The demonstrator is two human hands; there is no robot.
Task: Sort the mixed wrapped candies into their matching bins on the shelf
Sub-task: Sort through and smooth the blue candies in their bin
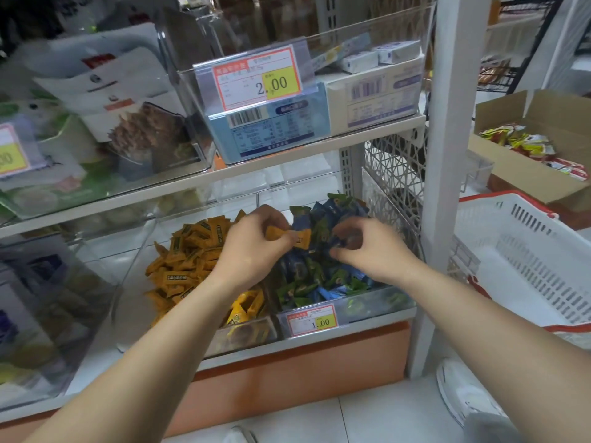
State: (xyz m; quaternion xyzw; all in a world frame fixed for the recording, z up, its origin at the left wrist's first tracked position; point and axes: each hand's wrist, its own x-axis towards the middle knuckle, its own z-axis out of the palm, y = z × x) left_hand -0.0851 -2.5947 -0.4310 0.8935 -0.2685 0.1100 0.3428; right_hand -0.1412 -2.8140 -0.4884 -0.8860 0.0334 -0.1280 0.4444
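Shop shelving, white boards, price tag (311, 321) up front. Lower shelf: clear plastic left bin (246, 335) w/ orange-wrapped candies (182, 254), clear plastic right bin (374, 306) w/ blue & green wrapped candies (319, 279). Left hand (256, 244) pinching orange strays (284, 234) over right bin's left side; right hand (371, 251) curled in pile, apparently nipping a blue wrapper (335, 250). Risk: slick wrappers + light pinch, so strays may drop back in wrong bin.
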